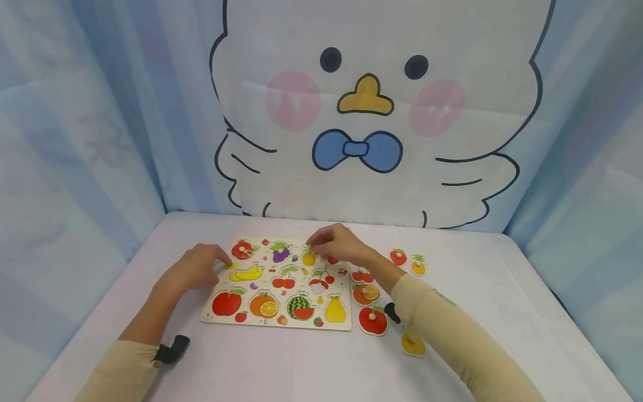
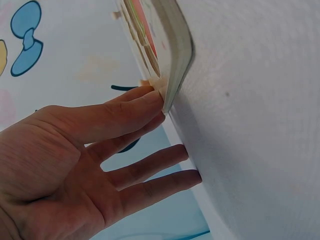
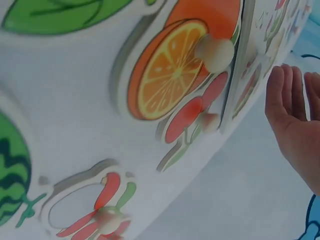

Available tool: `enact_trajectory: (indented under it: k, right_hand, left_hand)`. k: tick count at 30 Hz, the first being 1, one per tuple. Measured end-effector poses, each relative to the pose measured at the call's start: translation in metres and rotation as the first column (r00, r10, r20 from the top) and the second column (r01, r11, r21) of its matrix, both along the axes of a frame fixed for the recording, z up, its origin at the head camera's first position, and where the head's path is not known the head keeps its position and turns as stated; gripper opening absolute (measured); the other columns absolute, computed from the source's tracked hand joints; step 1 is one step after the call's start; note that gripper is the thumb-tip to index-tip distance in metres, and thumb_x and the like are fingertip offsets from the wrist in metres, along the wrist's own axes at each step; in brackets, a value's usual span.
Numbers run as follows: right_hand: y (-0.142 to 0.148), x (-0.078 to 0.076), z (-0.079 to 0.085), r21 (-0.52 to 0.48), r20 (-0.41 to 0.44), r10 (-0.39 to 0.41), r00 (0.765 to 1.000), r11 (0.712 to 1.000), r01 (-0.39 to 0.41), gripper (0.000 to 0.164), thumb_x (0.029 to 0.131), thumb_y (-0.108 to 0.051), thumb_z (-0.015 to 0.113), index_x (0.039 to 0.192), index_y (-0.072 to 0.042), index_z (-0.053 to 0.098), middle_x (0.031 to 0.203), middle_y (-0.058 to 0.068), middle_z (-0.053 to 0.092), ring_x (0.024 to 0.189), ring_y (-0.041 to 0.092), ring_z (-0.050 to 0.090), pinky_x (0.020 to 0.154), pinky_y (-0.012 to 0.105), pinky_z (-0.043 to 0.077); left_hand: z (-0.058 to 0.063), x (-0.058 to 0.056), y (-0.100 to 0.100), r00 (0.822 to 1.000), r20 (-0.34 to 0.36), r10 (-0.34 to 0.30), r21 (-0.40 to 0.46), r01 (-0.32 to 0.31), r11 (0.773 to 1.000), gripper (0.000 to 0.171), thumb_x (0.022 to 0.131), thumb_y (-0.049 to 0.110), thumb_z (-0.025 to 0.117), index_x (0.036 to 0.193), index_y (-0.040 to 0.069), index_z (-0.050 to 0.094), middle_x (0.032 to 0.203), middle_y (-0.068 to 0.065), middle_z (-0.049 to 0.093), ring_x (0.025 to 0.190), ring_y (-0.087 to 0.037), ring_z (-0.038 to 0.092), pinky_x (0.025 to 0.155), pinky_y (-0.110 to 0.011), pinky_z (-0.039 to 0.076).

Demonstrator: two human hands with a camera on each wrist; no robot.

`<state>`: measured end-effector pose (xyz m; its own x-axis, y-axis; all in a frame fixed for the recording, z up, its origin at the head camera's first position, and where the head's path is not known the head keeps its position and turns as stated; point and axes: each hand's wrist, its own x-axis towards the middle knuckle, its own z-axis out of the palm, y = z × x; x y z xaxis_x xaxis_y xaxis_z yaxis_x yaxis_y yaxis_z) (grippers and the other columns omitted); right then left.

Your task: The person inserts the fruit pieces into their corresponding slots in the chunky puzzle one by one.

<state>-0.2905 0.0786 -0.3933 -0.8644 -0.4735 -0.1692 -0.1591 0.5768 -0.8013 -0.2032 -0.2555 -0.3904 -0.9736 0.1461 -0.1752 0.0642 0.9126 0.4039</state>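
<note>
A wooden fruit puzzle board (image 1: 256, 322) lies on the white table, with printed fruits and several knobbed pieces in its upper left part. My left hand (image 1: 197, 267) is at the board's left edge; in the left wrist view its thumb (image 2: 135, 112) and index finger pinch the edge, while the other fingers stretch past it. Over the board's upper right, my right hand (image 1: 337, 244) has its fingertips just above the pineapple picture (image 1: 308, 258) and partly covers the strawberry picture. In the right wrist view its fingers (image 3: 277, 87) look relaxed, with nothing visible between them.
Right of the board lie loose knobbed pieces: a strawberry (image 1: 398, 257), a pineapple (image 1: 418, 266), cherries (image 1: 360, 276), an orange (image 1: 363, 296), an apple (image 1: 373, 322) and a pear (image 1: 413, 343). A striped green watermelon piece (image 3: 12, 167) shows in the right wrist view. Printed curtains enclose the table.
</note>
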Motion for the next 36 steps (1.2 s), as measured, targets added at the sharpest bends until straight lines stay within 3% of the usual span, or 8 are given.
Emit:
enact_trajectory:
  k: [19, 36]
  right_hand:
    - [0.094, 0.008, 0.001, 0.009, 0.002, -0.166, 0.986, 0.986, 0.166, 0.028, 0.1, -0.015, 0.068, 0.128, -0.009, 0.072, 0.123, 0.009, 0.073, 0.107, 0.026, 0.067, 0.094, 0.034, 0.061]
    - [0.164, 0.012, -0.002, 0.094, -0.048, -0.321, 0.946, 0.941, 0.324, 0.032, 0.101, -0.02, 0.068, 0.13, -0.007, 0.07, 0.129, 0.016, 0.069, 0.111, 0.029, 0.064, 0.096, 0.035, 0.059]
  left_hand:
    - [-0.002, 0.0, 0.001, 1.0, 0.004, -0.012, -0.02, 0.012, 1.0, 0.043, 0.082, 0.0, 0.082, 0.123, 0.0, 0.072, 0.134, -0.028, 0.061, 0.126, -0.048, 0.051, 0.106, -0.064, 0.05]
    - [0.001, 0.0, 0.001, 1.0, -0.004, -0.019, -0.01, 0.019, 1.0, 0.043, 0.081, -0.001, 0.082, 0.123, -0.002, 0.072, 0.134, -0.03, 0.061, 0.125, -0.05, 0.051, 0.102, -0.063, 0.053]
